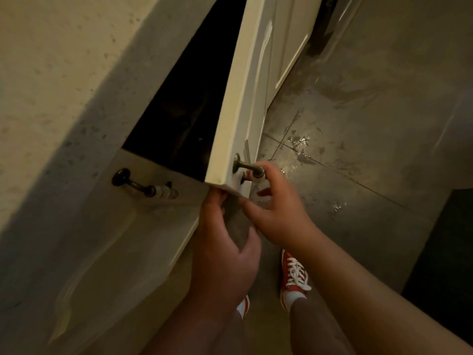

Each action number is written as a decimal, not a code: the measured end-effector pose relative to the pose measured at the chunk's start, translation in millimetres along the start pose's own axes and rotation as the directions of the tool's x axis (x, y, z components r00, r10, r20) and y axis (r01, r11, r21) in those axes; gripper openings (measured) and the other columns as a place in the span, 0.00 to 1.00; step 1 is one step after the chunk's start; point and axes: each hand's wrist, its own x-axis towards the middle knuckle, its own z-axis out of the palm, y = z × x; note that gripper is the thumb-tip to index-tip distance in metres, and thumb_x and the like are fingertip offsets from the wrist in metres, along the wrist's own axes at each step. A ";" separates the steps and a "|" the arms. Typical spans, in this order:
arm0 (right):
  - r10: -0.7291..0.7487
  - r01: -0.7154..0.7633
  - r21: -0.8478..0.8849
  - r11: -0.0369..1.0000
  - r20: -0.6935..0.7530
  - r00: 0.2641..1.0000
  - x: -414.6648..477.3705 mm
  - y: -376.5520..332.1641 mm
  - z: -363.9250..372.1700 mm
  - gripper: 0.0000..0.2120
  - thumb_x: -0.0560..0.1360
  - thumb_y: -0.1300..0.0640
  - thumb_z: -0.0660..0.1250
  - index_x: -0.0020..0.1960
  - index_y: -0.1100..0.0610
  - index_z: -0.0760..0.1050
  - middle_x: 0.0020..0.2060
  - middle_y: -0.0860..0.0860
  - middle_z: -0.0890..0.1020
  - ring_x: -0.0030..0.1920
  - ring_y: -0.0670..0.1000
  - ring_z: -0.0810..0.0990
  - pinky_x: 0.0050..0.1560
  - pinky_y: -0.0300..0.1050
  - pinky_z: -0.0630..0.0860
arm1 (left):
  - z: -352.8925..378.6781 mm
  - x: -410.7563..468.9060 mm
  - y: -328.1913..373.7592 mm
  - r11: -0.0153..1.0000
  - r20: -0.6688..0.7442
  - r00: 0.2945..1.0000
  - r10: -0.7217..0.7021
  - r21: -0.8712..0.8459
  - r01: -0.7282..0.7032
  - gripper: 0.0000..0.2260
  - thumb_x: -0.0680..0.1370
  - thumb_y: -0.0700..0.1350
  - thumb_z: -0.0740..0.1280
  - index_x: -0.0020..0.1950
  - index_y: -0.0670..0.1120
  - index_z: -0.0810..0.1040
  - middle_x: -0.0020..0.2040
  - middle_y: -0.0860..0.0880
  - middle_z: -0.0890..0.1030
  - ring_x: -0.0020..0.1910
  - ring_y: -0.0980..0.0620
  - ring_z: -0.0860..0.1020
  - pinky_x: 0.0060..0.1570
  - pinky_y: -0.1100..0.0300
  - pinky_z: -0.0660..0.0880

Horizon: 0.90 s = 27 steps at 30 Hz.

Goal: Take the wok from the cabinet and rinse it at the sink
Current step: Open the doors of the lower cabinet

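Observation:
A cream cabinet door (pixel 238 111) stands swung open below the countertop. Behind it the cabinet interior (pixel 184 111) is dark, and no wok can be made out in it. My right hand (pixel 279 213) curls around the door's brass and white handle (pixel 247 166). My left hand (pixel 222 252) reaches up beside it, fingers spread, with the fingertips touching the door's near corner from the inner side.
A pale speckled countertop (pixel 51 73) overhangs on the left. The neighbouring door, shut, carries a matching handle (pixel 143 187). The grey tiled floor has wet patches (pixel 299 142). My red shoes (pixel 294 275) stand close to the cabinet. A dark object (pixel 448 252) sits at the right.

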 end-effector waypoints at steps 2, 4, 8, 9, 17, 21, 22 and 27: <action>-0.003 0.001 -0.044 0.999 -0.041 0.999 -7.9 5.7 -7.9 0.27 0.69 0.52 0.75 0.64 0.44 0.68 0.61 0.45 0.73 0.61 0.45 0.73 0.56 0.44 0.74 | 4.5 -5.1 5.2 0.999 0.095 0.995 0.031 0.028 -0.034 0.35 0.71 0.45 0.69 0.76 0.50 0.61 0.72 0.54 0.70 0.71 0.63 0.66 0.67 0.62 0.69; 0.011 -0.017 -0.056 0.998 -0.098 0.995 -14.1 11.0 -15.4 0.30 0.67 0.49 0.77 0.63 0.43 0.65 0.61 0.46 0.73 0.61 0.46 0.72 0.56 0.43 0.74 | 10.1 -8.4 11.1 0.995 0.156 0.986 0.065 0.062 -0.075 0.34 0.71 0.47 0.68 0.77 0.51 0.61 0.72 0.54 0.71 0.70 0.60 0.68 0.65 0.54 0.72; 0.042 -0.051 -0.039 0.998 -0.218 0.975 -19.5 22.2 -34.0 0.31 0.65 0.50 0.79 0.60 0.40 0.64 0.58 0.45 0.74 0.59 0.45 0.73 0.51 0.37 0.72 | 23.0 -10.6 24.4 0.983 0.237 0.965 0.113 0.113 -0.143 0.32 0.71 0.54 0.65 0.75 0.50 0.65 0.68 0.52 0.74 0.68 0.56 0.72 0.61 0.50 0.74; 0.030 -0.041 -0.039 0.998 -0.235 0.971 -20.0 24.6 -39.3 0.31 0.66 0.51 0.79 0.59 0.37 0.63 0.57 0.44 0.73 0.58 0.43 0.73 0.50 0.35 0.70 | 26.1 -10.7 26.9 0.979 0.250 0.960 0.126 0.122 -0.160 0.32 0.71 0.54 0.65 0.75 0.50 0.65 0.68 0.52 0.74 0.68 0.55 0.72 0.61 0.50 0.74; 0.050 -0.057 -0.006 0.998 -0.392 0.919 -21.9 36.9 -76.2 0.32 0.63 0.51 0.81 0.54 0.34 0.63 0.54 0.43 0.75 0.54 0.45 0.76 0.50 0.48 0.80 | 55.6 -3.4 44.1 0.908 0.336 0.878 0.341 0.123 -0.400 0.31 0.74 0.53 0.63 0.76 0.46 0.64 0.72 0.53 0.67 0.72 0.59 0.63 0.69 0.66 0.62; 0.085 -0.088 0.011 0.996 -0.420 0.904 -23.7 46.6 -100.8 0.33 0.62 0.53 0.80 0.61 0.42 0.66 0.58 0.47 0.76 0.58 0.48 0.76 0.54 0.52 0.81 | 67.2 14.9 60.1 0.826 0.329 0.797 0.507 0.079 -0.559 0.30 0.74 0.48 0.66 0.75 0.44 0.62 0.73 0.44 0.67 0.73 0.60 0.60 0.69 0.71 0.59; 0.109 -0.109 0.023 0.994 -0.423 0.900 -24.6 49.6 -107.0 0.35 0.62 0.52 0.79 0.64 0.42 0.66 0.60 0.47 0.75 0.60 0.47 0.76 0.54 0.51 0.81 | 69.6 21.3 65.4 0.796 0.311 0.771 0.555 0.070 -0.601 0.30 0.75 0.47 0.66 0.75 0.45 0.62 0.74 0.44 0.66 0.74 0.59 0.61 0.69 0.69 0.61; 0.268 -0.064 0.415 0.907 -0.454 0.850 -31.6 67.5 -130.1 0.28 0.68 0.60 0.77 0.59 0.36 0.73 0.58 0.51 0.82 0.58 0.51 0.82 0.53 0.53 0.83 | 85.5 62.0 98.8 0.595 0.290 0.609 0.738 0.146 -0.790 0.33 0.73 0.42 0.69 0.74 0.48 0.59 0.77 0.43 0.57 0.77 0.45 0.57 0.69 0.43 0.66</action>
